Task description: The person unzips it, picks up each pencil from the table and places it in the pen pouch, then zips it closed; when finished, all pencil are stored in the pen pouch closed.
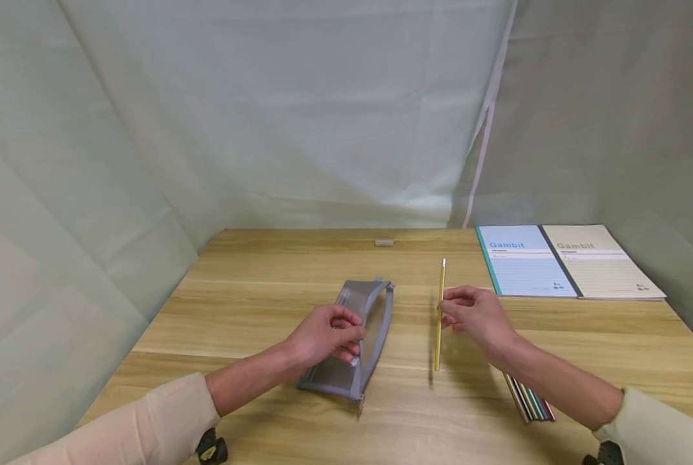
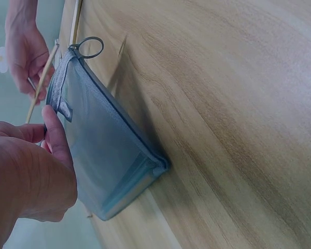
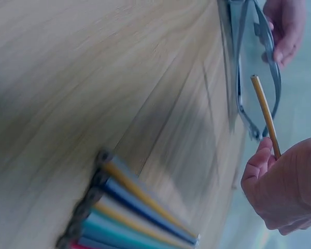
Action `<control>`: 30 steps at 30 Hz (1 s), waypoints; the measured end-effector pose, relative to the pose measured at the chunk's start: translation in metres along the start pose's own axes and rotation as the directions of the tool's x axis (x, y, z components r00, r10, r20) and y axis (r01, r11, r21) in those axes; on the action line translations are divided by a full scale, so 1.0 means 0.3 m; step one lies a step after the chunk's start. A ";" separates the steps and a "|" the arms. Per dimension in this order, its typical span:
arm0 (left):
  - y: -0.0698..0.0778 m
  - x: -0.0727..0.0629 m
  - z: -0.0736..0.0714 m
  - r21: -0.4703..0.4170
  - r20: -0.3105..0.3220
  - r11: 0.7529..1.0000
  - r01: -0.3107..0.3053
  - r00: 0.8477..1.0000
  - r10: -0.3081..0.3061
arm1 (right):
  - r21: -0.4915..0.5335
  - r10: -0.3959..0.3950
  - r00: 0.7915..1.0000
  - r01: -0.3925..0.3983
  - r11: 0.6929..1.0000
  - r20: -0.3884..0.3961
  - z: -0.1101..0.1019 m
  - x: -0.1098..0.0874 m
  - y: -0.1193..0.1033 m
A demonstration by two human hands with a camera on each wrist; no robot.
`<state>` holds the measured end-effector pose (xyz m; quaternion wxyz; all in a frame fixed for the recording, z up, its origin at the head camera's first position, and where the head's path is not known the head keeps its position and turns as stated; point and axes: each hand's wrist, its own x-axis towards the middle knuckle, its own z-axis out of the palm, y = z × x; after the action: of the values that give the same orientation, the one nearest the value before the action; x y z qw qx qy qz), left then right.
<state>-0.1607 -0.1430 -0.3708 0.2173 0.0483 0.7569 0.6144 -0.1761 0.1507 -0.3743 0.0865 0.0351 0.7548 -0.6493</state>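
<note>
A grey see-through zip pencil pouch [image 1: 354, 294] lies on the wooden table with its mouth spread apart. My left hand [image 1: 325, 332] pinches one edge of that mouth between thumb and fingers; the zip's ring pull [image 2: 91, 47] hangs at one end in the left wrist view. To the right of the pouch, my right hand [image 1: 480, 320] holds a yellow pencil [image 1: 438, 345] by its middle, raised over the table with its shadow below. In the right wrist view, one end of the pencil [image 3: 264, 106] points toward the pouch opening.
Several colored pencils [image 1: 529, 400] lie side by side under my right forearm. At the back right are a blue notebook [image 1: 526, 271] and a cream notebook [image 1: 602, 271], edge to edge. A small tan block [image 1: 383, 243] sits near the back edge. Pale curtains [image 1: 323, 116] enclose the table.
</note>
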 end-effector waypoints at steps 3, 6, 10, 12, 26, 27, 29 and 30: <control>-0.001 0.000 0.000 -0.006 -0.004 1.000 0.004 1.000 -0.004 | 0.006 0.016 0.999 -0.016 1.000 0.030 0.041 0.004 -0.003; -0.001 0.000 0.000 -0.014 -0.007 1.000 0.008 1.000 -0.008 | 0.026 0.028 0.998 -0.030 0.999 0.057 0.079 0.009 -0.005; -0.001 0.000 0.000 -0.019 -0.003 1.000 0.005 1.000 -0.005 | 0.068 0.043 0.996 -0.048 0.997 0.078 0.127 0.017 -0.007; 0.000 0.000 0.000 -0.021 -0.002 1.000 0.006 1.000 -0.006 | 0.082 0.049 0.995 -0.056 0.995 0.086 0.149 0.022 -0.006; 0.008 -0.001 0.004 0.000 -0.015 1.000 0.007 1.000 -0.007 | 0.172 0.065 0.990 -0.087 0.981 0.127 0.274 0.035 0.013; 0.009 -0.001 0.003 0.003 -0.016 1.000 0.008 1.000 -0.008 | 0.169 0.071 0.990 -0.091 0.981 0.125 0.280 0.035 0.013; 0.009 0.000 0.000 0.005 -0.016 1.000 0.010 1.000 -0.010 | 0.170 0.079 0.989 -0.100 0.980 0.127 0.286 0.033 0.010; 0.010 -0.001 -0.001 0.008 -0.016 1.000 0.010 1.000 -0.010 | 0.173 0.083 0.988 -0.105 0.979 0.129 0.287 0.032 0.007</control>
<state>-0.1611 -0.1427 -0.3678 0.2141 0.0402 0.7614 0.6106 -0.1780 0.0655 -0.3902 0.1596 0.0390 0.6842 -0.7106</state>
